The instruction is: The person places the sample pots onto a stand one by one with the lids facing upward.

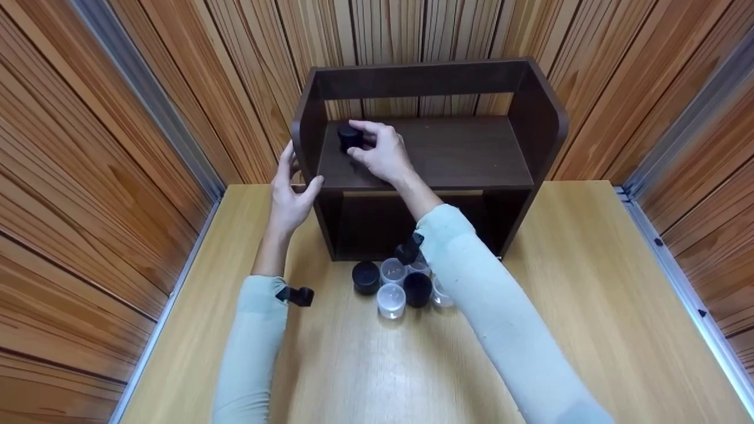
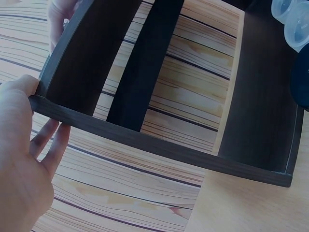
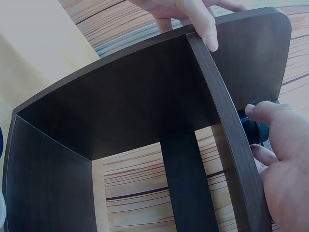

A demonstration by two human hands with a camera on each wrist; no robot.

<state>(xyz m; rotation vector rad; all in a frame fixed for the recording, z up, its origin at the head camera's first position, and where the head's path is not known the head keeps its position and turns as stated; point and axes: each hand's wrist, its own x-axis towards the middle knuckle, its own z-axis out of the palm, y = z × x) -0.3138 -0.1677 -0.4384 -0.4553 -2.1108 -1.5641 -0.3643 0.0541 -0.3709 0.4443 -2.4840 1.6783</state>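
The right hand (image 1: 386,153) grasps a black, cylindrical, lidded jar (image 1: 349,131) between thumb and fingers, while the left hand (image 1: 290,203), at its 8 o'clock, grips the left side panel (image 1: 306,126) of a dark brown, wood-grained two-tier shelf unit (image 1: 465,147), thumb in front and fingers behind. At 6 o'clock, on the pale wood-grained table (image 1: 589,265) before the unit, cluster two round black jars (image 1: 366,278) and several translucent plastic tubs (image 1: 391,300), the pale green right sleeve (image 1: 489,294) passing over some of them. The left panel rises close by the held jar at 9 o'clock, and a dark back rail (image 1: 424,82) crosses at 12. The jar sits at the right hand's 10 o'clock, upright at the upper board's left end; whether its base touches the board, I cannot tell. The board's front edge (image 1: 471,188) lies toward 6 o'clock, and open room runs toward 3 o'clock to the right side panel (image 1: 539,118).
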